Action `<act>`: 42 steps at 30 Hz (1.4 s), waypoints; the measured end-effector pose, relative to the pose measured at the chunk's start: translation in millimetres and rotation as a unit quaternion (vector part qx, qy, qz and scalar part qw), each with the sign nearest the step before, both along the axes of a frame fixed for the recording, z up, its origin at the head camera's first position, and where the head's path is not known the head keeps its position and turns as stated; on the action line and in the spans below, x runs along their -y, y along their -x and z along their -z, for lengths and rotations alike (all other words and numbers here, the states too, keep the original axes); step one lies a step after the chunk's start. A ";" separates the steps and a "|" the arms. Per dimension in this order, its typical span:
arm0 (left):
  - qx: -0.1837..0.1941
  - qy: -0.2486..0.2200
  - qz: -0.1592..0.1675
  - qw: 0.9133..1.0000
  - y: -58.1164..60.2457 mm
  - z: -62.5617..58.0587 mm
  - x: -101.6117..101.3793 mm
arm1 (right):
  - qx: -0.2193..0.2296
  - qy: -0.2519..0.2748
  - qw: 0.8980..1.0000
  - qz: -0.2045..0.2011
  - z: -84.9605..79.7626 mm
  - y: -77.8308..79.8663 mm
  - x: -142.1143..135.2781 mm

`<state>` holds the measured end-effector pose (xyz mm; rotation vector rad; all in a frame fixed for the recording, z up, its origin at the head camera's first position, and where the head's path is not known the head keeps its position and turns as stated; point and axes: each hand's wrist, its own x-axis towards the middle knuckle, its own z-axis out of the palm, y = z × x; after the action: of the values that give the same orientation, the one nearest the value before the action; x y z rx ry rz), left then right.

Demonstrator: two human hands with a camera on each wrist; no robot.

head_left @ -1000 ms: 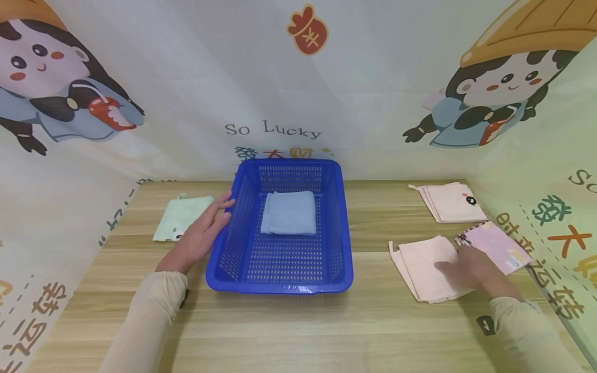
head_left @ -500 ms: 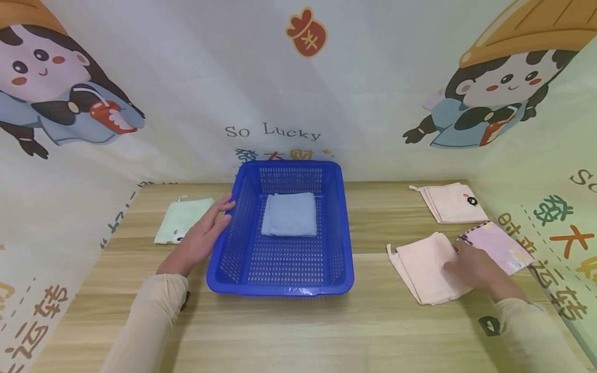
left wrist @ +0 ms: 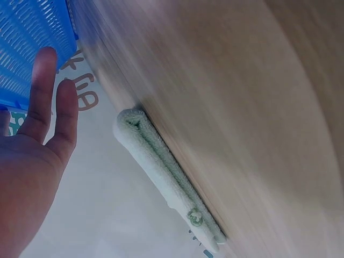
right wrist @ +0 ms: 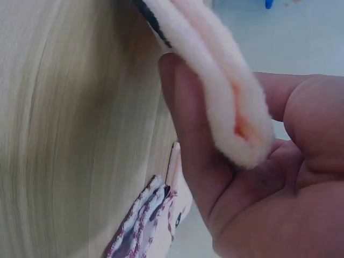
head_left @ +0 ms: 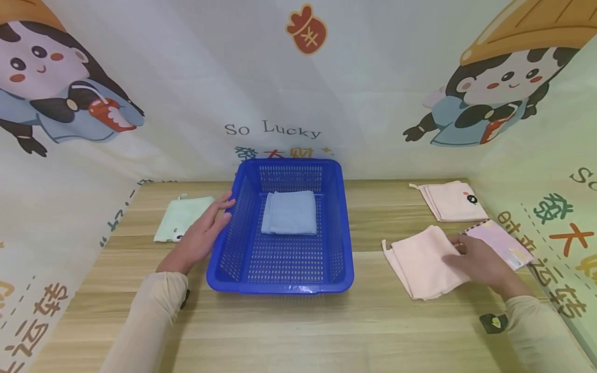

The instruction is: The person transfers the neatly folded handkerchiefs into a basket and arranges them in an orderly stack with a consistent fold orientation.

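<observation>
From where I stand, the blue basket (head_left: 280, 288) looks like glossy, perforated plastic, the tabletop (head_left: 289, 331) smooth and wood-grained, the nearer pink towel (head_left: 422, 261) and green towel (head_left: 184, 213) fuzzy, matt cloth.

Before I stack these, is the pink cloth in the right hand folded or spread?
Folded. The right wrist view shows the pink cloth doubled over, layers meeting at a rounded bend, gripped by the right hand.

There is one table (head_left: 326, 331) and one basket (head_left: 280, 288). One blue cloth (head_left: 291, 213), one green cloth (head_left: 183, 215), two pink cloths (head_left: 424, 261) (head_left: 450, 202) and one patterned cloth (head_left: 501, 242) make five cloths: one inside the basket, four outside. One left hand (head_left: 199, 238), one right hand (head_left: 480, 263) and two sleeves (head_left: 144, 321) (head_left: 541, 329) show. Also in sight are two printed cartoon figures (head_left: 60, 85) (head_left: 499, 96) and one printed red bag (head_left: 307, 30).
</observation>
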<state>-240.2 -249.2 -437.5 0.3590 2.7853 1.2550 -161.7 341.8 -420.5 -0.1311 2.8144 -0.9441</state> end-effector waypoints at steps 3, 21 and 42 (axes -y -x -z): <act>0.002 0.002 -0.001 1.000 -0.2 -0.3 -0.4 | 0.003 0.022 1.000 0.009 -0.1 -0.1 0.5; 0.004 -0.003 0.001 1.000 -1.3 -2.3 -1.0 | 0.041 0.099 0.993 0.046 -4.3 5.5 8.0; -0.007 -0.001 -0.001 1.000 -0.4 1.7 0.6 | 0.067 0.400 0.912 0.057 -26.0 19.1 22.0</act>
<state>-239.8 -249.8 -439.2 0.3677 2.7966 1.2598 -180.8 319.8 -394.5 0.0036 2.1541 -1.9865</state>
